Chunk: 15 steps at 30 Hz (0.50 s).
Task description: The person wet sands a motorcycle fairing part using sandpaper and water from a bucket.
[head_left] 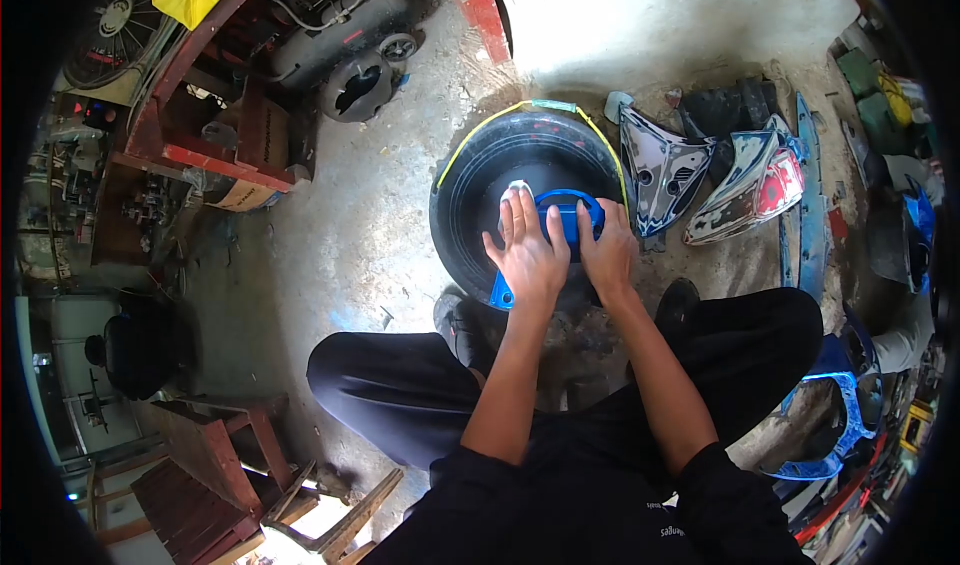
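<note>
The left hand (527,255), fingers spread, and the right hand (608,250), fingers slightly parted, hold a glossy blue plastic part (568,222) over the round black tub (447,240), at twelve o'clock from the lap.

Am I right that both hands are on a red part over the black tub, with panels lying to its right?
The head view shows a blue part, not red; the left hand and right hand are on it over the black tub, with panels lying to its right.
</note>
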Available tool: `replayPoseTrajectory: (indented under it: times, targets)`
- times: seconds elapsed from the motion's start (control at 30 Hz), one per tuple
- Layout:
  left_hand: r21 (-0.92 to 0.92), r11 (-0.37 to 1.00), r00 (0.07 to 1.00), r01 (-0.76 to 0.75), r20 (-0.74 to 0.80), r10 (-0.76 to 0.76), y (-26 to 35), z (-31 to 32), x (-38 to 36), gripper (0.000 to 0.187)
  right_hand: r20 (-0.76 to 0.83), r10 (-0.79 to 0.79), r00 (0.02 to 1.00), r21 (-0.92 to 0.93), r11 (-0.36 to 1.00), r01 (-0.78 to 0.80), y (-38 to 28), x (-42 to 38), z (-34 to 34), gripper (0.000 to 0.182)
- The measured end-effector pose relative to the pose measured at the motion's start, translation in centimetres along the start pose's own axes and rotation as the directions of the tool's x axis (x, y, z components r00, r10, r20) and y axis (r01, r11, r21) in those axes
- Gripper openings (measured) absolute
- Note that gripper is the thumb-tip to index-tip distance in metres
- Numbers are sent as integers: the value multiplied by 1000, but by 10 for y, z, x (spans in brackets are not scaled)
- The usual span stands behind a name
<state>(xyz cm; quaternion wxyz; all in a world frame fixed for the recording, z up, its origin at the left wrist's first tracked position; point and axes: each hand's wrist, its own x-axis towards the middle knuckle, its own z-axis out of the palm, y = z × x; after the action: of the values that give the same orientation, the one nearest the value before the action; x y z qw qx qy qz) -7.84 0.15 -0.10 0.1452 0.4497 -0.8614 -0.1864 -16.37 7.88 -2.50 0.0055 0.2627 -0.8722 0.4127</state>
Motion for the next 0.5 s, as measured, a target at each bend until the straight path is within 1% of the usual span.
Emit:
replayPoseTrajectory:
  times: [0.07, 0.13, 0.2, 0.23, 0.27, 0.33, 0.4, 0.47, 0.5]
  targets:
    - [11, 1000, 1000, -6, -30, 6, -4, -5, -15, 64, -12, -22, 1000, 6, 1000, 23, -3, 2, 1, 37]
    - [96, 992, 994, -80, -64, 87, -21, -10, -71, 65, -39, -29, 999, -32, 999, 27, -3, 1, 3, 37]
    - [232, 970, 998, -65, 14, 64, -30, -25, -112, 67, -49, -26, 998, -31, 999, 24, -5, 1, 0, 37]
    - [292, 954, 997, -74, 55, 60, -32, -27, -117, 68, -68, -43, 997, -1, 999, 43, -6, 2, -1, 37]
    - [292, 954, 997, -70, 61, 54, -33, -22, -113, 68, -79, -60, 995, 29, 998, 62, -7, 0, -2, 37]
    - [121, 990, 995, -74, -54, 81, -22, -17, -72, 68, -69, -55, 996, 31, 998, 58, -3, -3, 0, 37]
    - [17, 999, 998, -37, -53, 38, -13, -12, -24, 64, -72, -54, 996, 29, 998, 56, -3, 0, 0, 36]
    - [-9, 999, 998, -39, -51, 38, -12, -13, -18, 64, -39, -34, 999, 43, 998, 36, -7, 0, -4, 37]
    - [18, 998, 995, -63, -70, 64, -17, -14, -32, 65, -78, -62, 995, 4, 998, 62, -3, 0, 1, 39]
